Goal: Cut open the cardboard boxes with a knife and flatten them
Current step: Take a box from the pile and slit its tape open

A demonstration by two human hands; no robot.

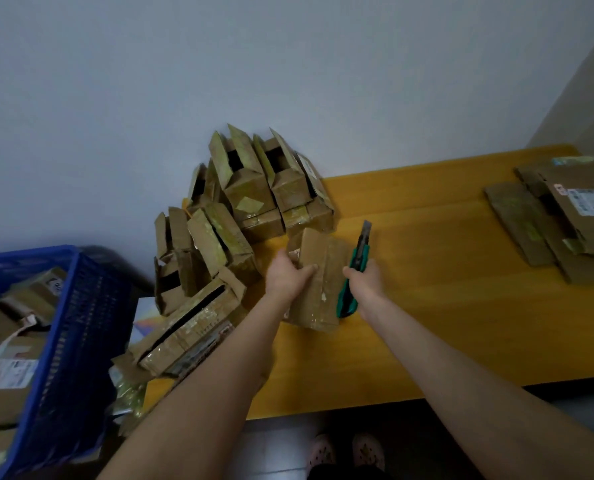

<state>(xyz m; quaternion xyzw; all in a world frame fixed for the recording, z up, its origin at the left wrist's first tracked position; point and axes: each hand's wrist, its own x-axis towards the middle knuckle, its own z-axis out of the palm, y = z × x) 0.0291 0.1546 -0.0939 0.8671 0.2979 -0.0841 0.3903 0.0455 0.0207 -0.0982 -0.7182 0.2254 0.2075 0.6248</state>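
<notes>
A small brown cardboard box point(320, 282) lies on the yellow table point(444, 306) in front of me. My left hand point(287, 273) grips its left side, thumb across the top. My right hand point(366, 282) holds a green utility knife point(356, 268) just right of the box; its blade is out and points away from me. A pile of opened cardboard boxes point(226, 216) with raised flaps leans against the wall at the table's left end. Flattened boxes point(558, 220) lie stacked at the far right of the table.
A blue plastic crate point(77, 341) holding more parcels stands left of the table. A grey wall rises behind the table. Below the table's front edge I see dark floor and my feet in light slippers point(344, 452).
</notes>
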